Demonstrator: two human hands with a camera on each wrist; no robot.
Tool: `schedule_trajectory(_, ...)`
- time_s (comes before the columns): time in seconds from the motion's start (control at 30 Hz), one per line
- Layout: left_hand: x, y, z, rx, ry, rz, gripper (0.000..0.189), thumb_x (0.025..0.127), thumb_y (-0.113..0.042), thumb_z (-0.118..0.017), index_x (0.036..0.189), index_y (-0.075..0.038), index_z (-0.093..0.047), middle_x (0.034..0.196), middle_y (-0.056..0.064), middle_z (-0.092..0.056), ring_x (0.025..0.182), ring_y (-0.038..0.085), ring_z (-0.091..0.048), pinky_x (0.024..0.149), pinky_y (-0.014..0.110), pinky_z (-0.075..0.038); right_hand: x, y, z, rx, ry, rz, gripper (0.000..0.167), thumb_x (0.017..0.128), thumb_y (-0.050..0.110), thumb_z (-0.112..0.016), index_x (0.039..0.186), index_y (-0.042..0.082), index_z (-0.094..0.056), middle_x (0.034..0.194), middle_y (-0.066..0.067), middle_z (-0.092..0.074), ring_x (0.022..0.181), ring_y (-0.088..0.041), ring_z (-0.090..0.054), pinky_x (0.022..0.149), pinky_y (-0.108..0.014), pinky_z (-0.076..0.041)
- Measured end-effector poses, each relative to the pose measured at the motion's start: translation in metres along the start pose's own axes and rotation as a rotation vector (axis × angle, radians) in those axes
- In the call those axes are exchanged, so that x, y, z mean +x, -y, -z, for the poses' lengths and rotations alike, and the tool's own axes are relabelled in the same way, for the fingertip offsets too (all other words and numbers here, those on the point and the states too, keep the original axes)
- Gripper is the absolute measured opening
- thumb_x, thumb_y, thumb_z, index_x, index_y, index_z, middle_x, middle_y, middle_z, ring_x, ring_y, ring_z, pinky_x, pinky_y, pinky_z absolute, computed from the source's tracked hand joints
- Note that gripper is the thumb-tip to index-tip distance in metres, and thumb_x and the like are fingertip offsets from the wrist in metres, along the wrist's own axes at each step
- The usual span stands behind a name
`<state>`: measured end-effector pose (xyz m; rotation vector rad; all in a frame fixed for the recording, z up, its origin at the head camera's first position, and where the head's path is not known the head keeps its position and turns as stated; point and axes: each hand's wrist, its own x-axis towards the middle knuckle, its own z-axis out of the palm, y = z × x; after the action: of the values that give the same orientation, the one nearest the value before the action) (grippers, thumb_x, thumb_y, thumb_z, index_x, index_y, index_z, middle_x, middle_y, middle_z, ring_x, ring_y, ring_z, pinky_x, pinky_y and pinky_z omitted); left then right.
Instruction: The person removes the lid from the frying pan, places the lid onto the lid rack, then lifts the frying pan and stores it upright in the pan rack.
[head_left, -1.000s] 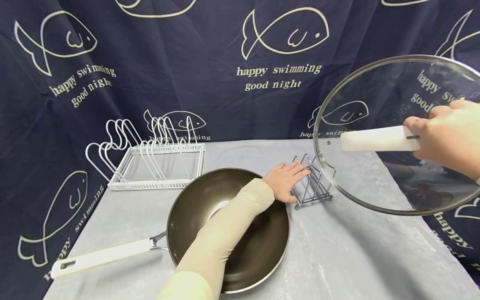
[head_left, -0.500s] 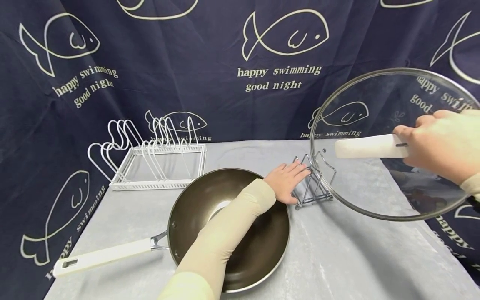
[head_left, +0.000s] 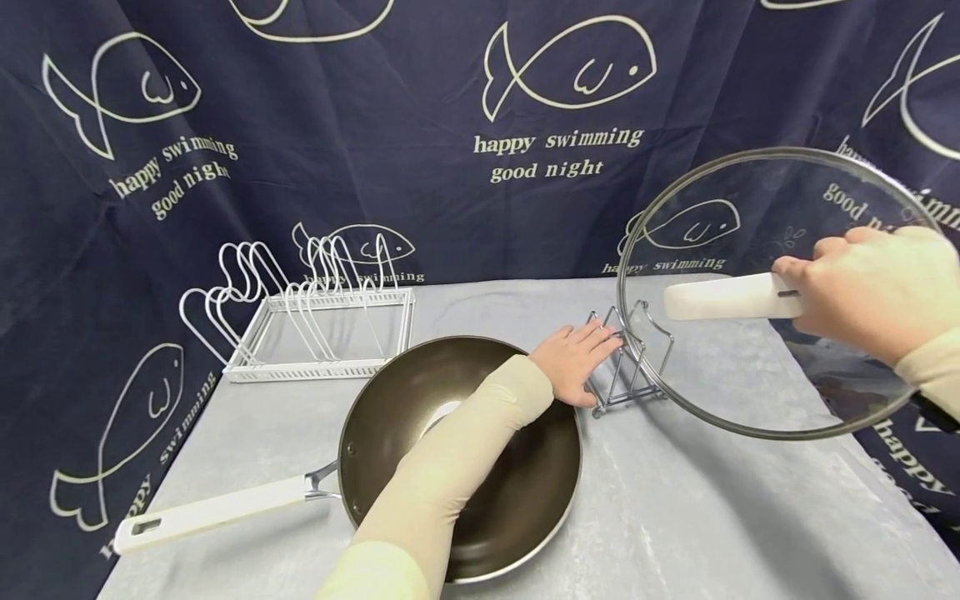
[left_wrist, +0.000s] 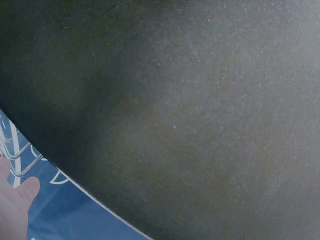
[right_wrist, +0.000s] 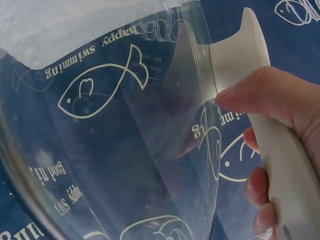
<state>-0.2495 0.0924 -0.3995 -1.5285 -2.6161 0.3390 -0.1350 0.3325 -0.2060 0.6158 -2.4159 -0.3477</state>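
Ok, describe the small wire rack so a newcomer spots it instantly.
On the grey table, find the brown wok. Just off its rim, opposite its white handle, a small wire rack stands by the left hand. It's grey metal, unlike the wider white rack.

White wire rack (head_left: 318,369), navy fish-print cloth (head_left: 423,108), grey tabletop (head_left: 660,508)

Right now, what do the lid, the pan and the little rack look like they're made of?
The lid looks like glossy glass, or maybe clear plastic: the cloth behind shows through. The pan is probably metal with a dark coating, as its inside has a brownish sheen and its edge looks silvery. The little rack seems to be shiny metal wire: its thin grey bars catch the light.
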Motion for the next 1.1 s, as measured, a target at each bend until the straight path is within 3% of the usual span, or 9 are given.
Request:
schedule_trajectory(0.2,0.001,0.0,0.001,-0.001,0.005,-0.01,0.098,0.079,-0.062,-0.06,0.153,-0.015,-0.016,0.158,0.004,-0.019,0.145,0.022,-0.015,0.111,0.039,-0.027,-0.002,0.002,-0.009,0.021,-0.144,0.042,0.012,0.051,0.008,-0.057,0.061,0.011,-0.052,0.049,-0.006,-0.037,0.045,-0.029,-0.038,0.036,-0.041,-0.023)
schedule_trajectory(0.4,0.003,0.002,0.009,0.036,0.051,-0.003,0.097,0.08,-0.062,-0.059,0.153,-0.016,-0.015,0.158,0.002,-0.018,0.145,0.021,-0.015,0.112,0.041,-0.024,0.0,0.001,-0.01,0.013,-0.126,0.029,0.023,0.042,0.004,-0.063,0.064,0.01,-0.056,0.049,-0.007,-0.04,0.045,-0.03,-0.04,0.036,-0.042,-0.024)
schedule_trajectory(0.63,0.001,0.002,0.014,-0.007,0.085,-0.005,0.096,0.081,-0.06,-0.059,0.154,-0.015,-0.014,0.159,0.003,-0.016,0.145,0.021,-0.013,0.113,0.041,-0.023,-0.002,0.004,-0.014,0.019,-0.05,-0.031,0.018,0.05,0.001,-0.058,0.059,0.015,-0.05,0.049,-0.005,-0.038,0.045,-0.028,-0.04,0.036,-0.047,-0.027)
schedule_trajectory(0.9,-0.003,0.007,0.01,-0.021,0.06,-0.013,0.094,0.08,-0.056,-0.06,0.154,-0.018,-0.016,0.158,0.0,-0.02,0.144,0.019,-0.016,0.112,0.041,-0.023,-0.003,0.007,-0.018,0.015,-0.099,0.005,0.013,0.051,0.003,-0.056,0.06,0.011,-0.051,0.049,-0.01,-0.04,0.044,-0.032,-0.041,0.034,-0.046,-0.026)
schedule_trajectory(1.1,-0.004,0.004,0.011,-0.045,0.047,-0.016,0.095,0.08,-0.055,-0.061,0.154,-0.017,-0.015,0.158,0.001,-0.019,0.145,0.019,-0.015,0.113,0.04,-0.023,-0.005,0.007,-0.017,-0.007,0.041,-0.059,0.023,0.05,0.0,-0.06,0.058,0.018,-0.049,0.049,-0.004,-0.04,0.043,-0.027,-0.039,0.036,-0.044,-0.028)
